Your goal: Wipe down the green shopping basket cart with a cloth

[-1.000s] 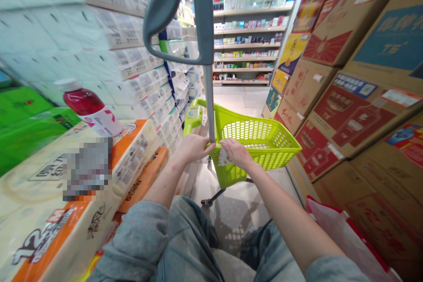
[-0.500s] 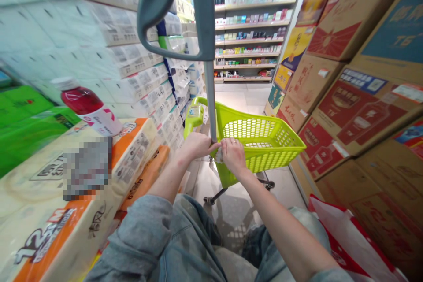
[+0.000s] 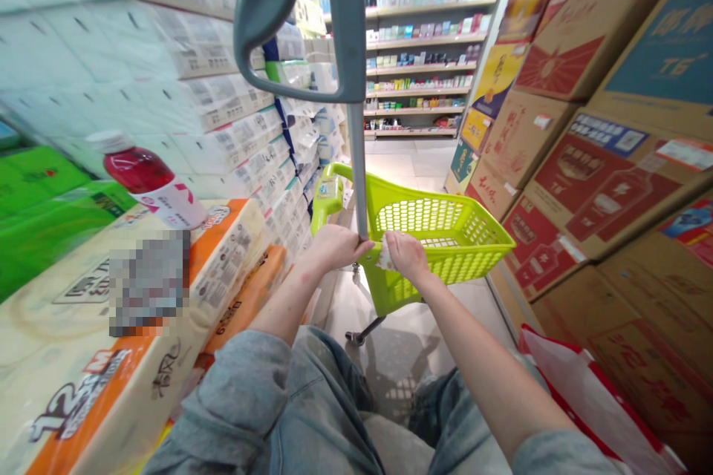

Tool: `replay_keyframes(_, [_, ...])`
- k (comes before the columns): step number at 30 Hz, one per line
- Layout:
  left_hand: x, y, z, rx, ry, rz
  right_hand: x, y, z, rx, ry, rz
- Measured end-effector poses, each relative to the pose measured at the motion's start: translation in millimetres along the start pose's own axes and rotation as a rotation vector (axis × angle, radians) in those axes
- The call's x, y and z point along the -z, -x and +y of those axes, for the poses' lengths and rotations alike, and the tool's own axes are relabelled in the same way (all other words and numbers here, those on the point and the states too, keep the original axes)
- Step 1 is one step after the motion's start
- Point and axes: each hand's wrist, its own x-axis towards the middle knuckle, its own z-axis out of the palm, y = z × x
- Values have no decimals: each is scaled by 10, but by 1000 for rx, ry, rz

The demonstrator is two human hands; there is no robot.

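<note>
A lime-green shopping basket (image 3: 462, 267) on wheels stands before my knees, its grey pole and loop handle (image 3: 348, 22) rising close to the camera. At the basket's near rim, beside the pole's foot, my left hand (image 3: 335, 246) is closed on the edge, thumb pointing right. My right hand (image 3: 408, 254) is just right of it, fingers curled round a crumpled white tissue (image 3: 384, 256) with faint marks. The tissue touches the basket's near rim. Through the lattice walls no goods show inside the basket.
Tissue packs (image 3: 217, 100) are stacked at left; nearer, a cream-and-orange pack (image 3: 50, 319) bears a red drink bottle (image 3: 150, 182) and a pixelated flat item (image 3: 150, 282). Cartons (image 3: 601, 171) line the right, with a red-and-white bag (image 3: 584, 393) below. Stocked shelves (image 3: 423, 70) stand ahead.
My right hand has slid a little to the right along the basket rim with the tissue, widening the gap from my left hand. My left hand keeps its place by the pole.
</note>
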Motion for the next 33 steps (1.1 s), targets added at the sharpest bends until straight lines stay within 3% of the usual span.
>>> replay_keyframes(5, [38, -24, 161, -60, 36, 62, 61, 26, 329, -175, -7, -52])
replay_keyframes(9, [26, -93, 381, -2, 74, 30, 64, 128, 507, -154, 7, 71])
replay_keyframes(14, [0, -195, 626, 10, 108, 41, 6, 340, 415, -184, -134, 403])
replay_keyframes(18, [8, -245, 735, 15, 121, 56, 10, 415, 186, -128, -290, 510])
replay_keyframes(21, [13, -265, 763, -3, 114, 69, 38, 411, 80, -79, -341, 512])
replay_keyframes(24, [9, -281, 758, -10, 102, 75, 54, 383, 134, -17, -336, 466])
replay_keyframes(28, [-1, -303, 739, 10, 98, 50, 33, 322, 441, 36, -285, 373])
replay_keyframes(33, [3, -303, 746, 4, 95, 34, -14, 285, 964, -145, -195, 373])
